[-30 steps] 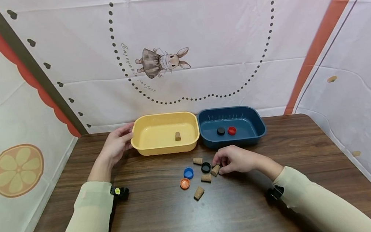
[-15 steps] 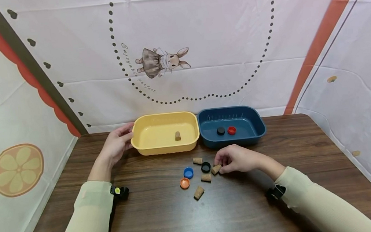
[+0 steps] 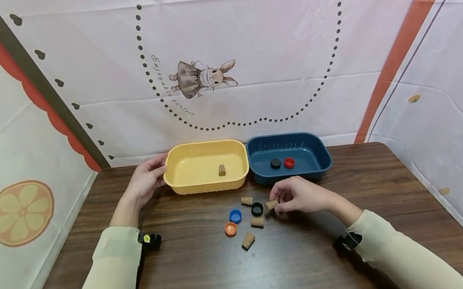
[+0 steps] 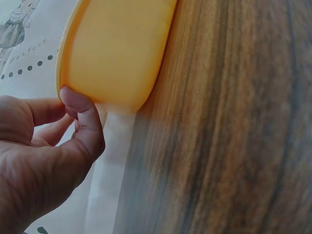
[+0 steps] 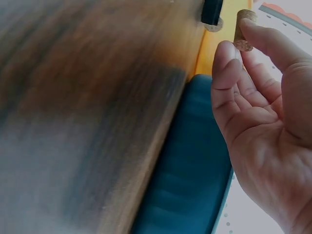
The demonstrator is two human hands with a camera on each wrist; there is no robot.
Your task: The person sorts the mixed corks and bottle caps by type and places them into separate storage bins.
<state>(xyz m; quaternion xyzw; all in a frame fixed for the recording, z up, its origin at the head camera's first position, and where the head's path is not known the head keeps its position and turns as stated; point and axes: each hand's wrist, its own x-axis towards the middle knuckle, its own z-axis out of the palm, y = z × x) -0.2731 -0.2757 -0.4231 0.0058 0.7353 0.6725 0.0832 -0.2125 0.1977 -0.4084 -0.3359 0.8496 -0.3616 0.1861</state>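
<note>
A speckled tan cork (image 3: 270, 206), pinched by the right hand (image 3: 302, 195) beside a black cap (image 3: 257, 209) (the left hand (image 3: 144, 178) pinches the yellow tray (image 3: 196, 189)), sits over a brown wood-grain counter (image 3: 184, 263) backed by rabbit-printed white cloth (image 3: 280, 34).

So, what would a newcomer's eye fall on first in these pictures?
Probably the yellow tray and the blue tray, side by side at the far edge of the table. Next, the left hand on the yellow tray's left end, and the right hand pinching a cork in front of the blue tray. The rabbit print behind the table stands out too.
</note>
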